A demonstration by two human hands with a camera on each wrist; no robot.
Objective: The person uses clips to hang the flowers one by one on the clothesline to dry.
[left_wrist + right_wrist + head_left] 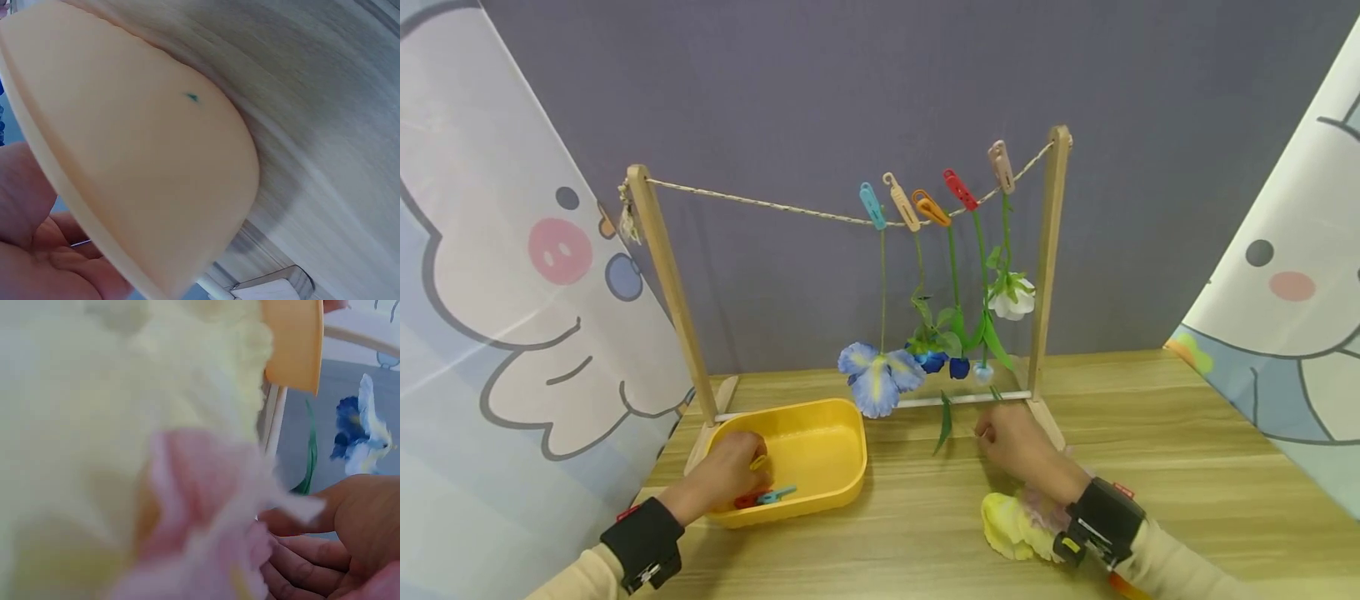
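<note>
My left hand (741, 460) reaches into the yellow basket (860, 454) and pinches a yellow clothespin (759, 462). A red clothespin (749, 500) and a blue clothespin (777, 495) lie beside it in the basket. With curled fingers, my right hand (1018, 442) holds an artificial flower by its stem, which the fingers mostly hide. A green leaf (945, 422) stands out beyond the fingertips. Below the right wrist are a yellow bloom (1011, 527) and pink petals (206, 487), which fill much of the right wrist view.
A rope (760, 202) sags between two wooden posts (1051, 250). Several clothespins on its right half hold flowers upside down, among them a blue iris (880, 377) and a white flower (1012, 297). A white bar (970, 398) joins the posts low down, behind the basket.
</note>
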